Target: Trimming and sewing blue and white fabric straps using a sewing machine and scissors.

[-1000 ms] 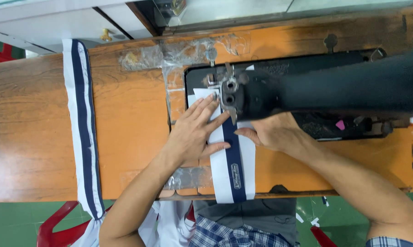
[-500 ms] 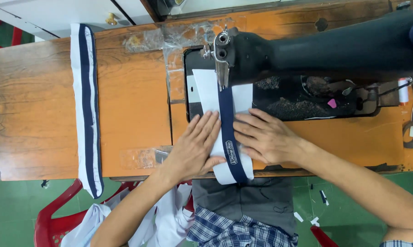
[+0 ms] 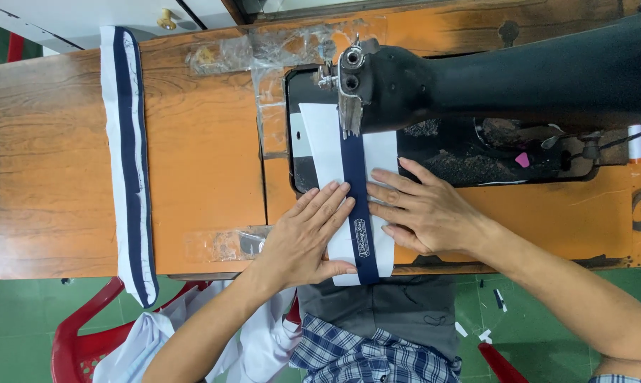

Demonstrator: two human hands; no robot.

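A white strip of cloth with a navy band (image 3: 349, 191) down its middle lies flat on the sewing machine bed, its far end under the machine's needle head (image 3: 352, 85) and its near end hanging just over the front edge of the table (image 3: 193, 177). A small label sits on the navy band near that edge. The left hand (image 3: 310, 237) lies flat and open on the white part left of the band, fingers spread and pressing down, grasping nothing. The right hand (image 3: 420, 213) lies flat on the right side, fingertips touching the band's edge, also open and only pressing. The black sewing machine (image 3: 533, 78) stretches away to the right, crowding the space behind the right hand. To the left the orange wooden tabletop is bare and offers free room up to a second striped strip (image 3: 129, 163), which lies well apart and droops over the front edge. Below the table edge show a red plastic chair (image 3: 79, 340) and white cloth (image 3: 143, 347)
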